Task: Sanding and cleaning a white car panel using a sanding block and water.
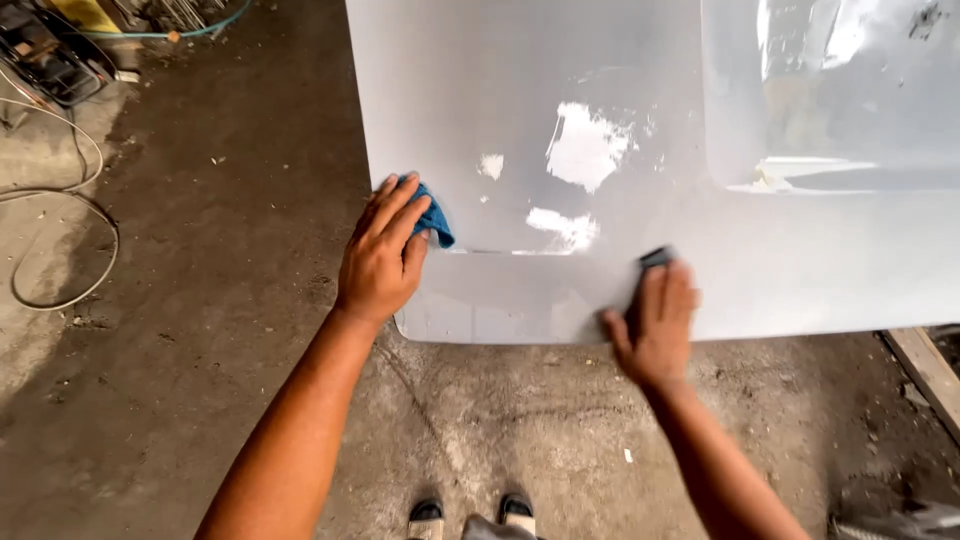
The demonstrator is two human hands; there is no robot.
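Observation:
A large pale grey car body panel [560, 120] lies flat in front of me, with white filler patches [585, 145] near its middle. My left hand [383, 255] presses a blue cloth [434, 220] against the panel's left edge. My right hand [657, 325] lies flat over a small dark sanding block [655, 257] near the panel's near edge; only the block's far tip shows past my fingers.
The concrete floor [200, 330] spreads left and below the panel. Loose cables [60, 200] and dark equipment [45, 55] lie at the far left. A wooden plank [925, 370] sticks out at the lower right. My shoes [470, 515] show at the bottom edge.

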